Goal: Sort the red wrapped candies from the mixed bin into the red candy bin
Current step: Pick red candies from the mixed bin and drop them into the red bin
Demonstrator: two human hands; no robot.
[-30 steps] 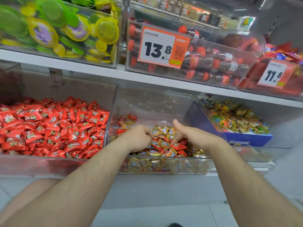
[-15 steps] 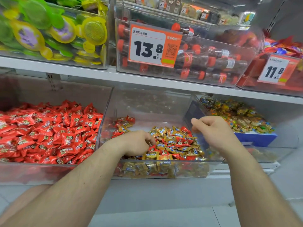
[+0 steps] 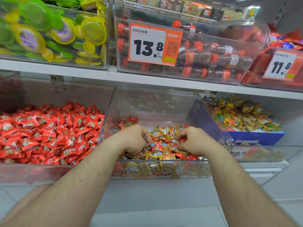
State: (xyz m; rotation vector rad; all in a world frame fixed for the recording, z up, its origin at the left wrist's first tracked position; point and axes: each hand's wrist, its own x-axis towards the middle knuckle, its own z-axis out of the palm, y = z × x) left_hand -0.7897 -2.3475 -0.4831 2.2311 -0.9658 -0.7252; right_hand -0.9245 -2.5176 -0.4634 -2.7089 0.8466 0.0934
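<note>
Both hands, left (image 3: 134, 140) and right (image 3: 193, 141), dug curled into the mixed bin (image 3: 157, 169); any hold couldn't be told. Red candies (image 3: 155, 145) looked light, crinkly, slippery: pinch the wrapper's middle

- The mixed bin (image 3: 164, 169) is clear, smooth plastic, glossy with reflections on its front wall.
- Left of the mixed bin, the red candy bin (image 3: 49, 172) is the same clear plastic, its front cloudy.
- The red candies (image 3: 49, 136) have shiny, crinkled film wrappers.
- The gold candies (image 3: 161, 131) inside the mixed bin wear glossy, foil-like wrappers.
- Above the mixed bin, the shelf (image 3: 147, 80) looks matt white and smooth.
- The price card (image 3: 154, 43) above the mixed bin looks like printed paper behind a clear sleeve.
</note>
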